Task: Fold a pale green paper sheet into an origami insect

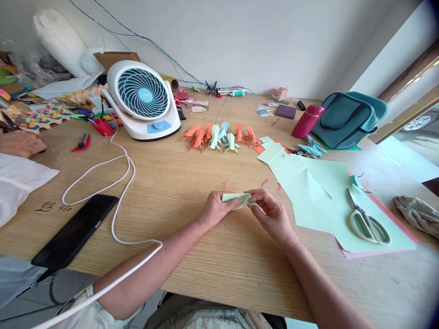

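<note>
A small folded piece of pale green paper (236, 198) is held up just above the wooden table. My left hand (216, 209) grips its left end, thumb across the front. At its right end, the fingers of my right hand (270, 211) pinch the edge. Farther back stand several folded paper figures (215, 136) with thin legs, in orange, pale green and light blue. To the right lie large pale green paper sheets (315, 201), with white-handled scissors (368, 224) on top. Smaller cut paper pieces (272, 152) lie at the sheets' upper left corner.
On the left are a white fan (144, 98), a black phone (75, 230) and a white cable (128, 183) that runs over my left forearm. Another person's hand (21, 142) rests at the far left. A pink bottle (307, 120) and a teal bag (346, 121) are at the back right.
</note>
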Demonstrator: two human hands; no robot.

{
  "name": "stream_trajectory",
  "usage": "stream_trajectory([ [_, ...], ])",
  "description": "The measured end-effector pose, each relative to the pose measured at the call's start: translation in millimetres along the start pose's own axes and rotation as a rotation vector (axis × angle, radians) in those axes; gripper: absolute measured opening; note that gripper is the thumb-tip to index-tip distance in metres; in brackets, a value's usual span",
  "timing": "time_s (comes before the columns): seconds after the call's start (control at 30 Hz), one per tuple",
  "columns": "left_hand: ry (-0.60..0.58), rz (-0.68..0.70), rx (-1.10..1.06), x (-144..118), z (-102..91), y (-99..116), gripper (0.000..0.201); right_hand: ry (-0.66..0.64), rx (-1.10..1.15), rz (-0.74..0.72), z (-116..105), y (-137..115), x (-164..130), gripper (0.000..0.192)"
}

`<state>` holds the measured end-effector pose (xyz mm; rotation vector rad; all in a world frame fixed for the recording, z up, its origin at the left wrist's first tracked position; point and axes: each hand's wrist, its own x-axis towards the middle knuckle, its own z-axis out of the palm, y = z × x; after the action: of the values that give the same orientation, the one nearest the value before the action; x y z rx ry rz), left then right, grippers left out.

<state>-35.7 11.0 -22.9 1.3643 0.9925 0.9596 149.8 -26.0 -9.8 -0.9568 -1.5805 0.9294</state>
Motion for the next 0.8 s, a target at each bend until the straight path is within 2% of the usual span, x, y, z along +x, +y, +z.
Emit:
stream_trajectory([
  [0.33, 0.049, -0.027, 0.059, -0.5, -1.9, 2.6, 0.04, 0.026, -0.006, 0.007, 1.5, -0.2, 0.6, 0.015],
  [0.53, 0.08, -0.024, 0.054, -1.6, -1.2, 6.2, 0.037, 0.039, -0.046, 0.144, -3.4, -10.8, -0.6, 0.028],
  [0.67, 0.105, -0.008, 0.101, -3.3, 0.2, 10.3, 0.03, 0.04, 0.03, 0.136, -2.4, -7.7, 0.7, 0.027],
  [0.8, 0.072, 0.013, 0.113, -5.4, 1.4, 12.7, 0.03, 0.063, 0.075, 0.127, 2.6, 1.7, 1.9, 0.026],
])
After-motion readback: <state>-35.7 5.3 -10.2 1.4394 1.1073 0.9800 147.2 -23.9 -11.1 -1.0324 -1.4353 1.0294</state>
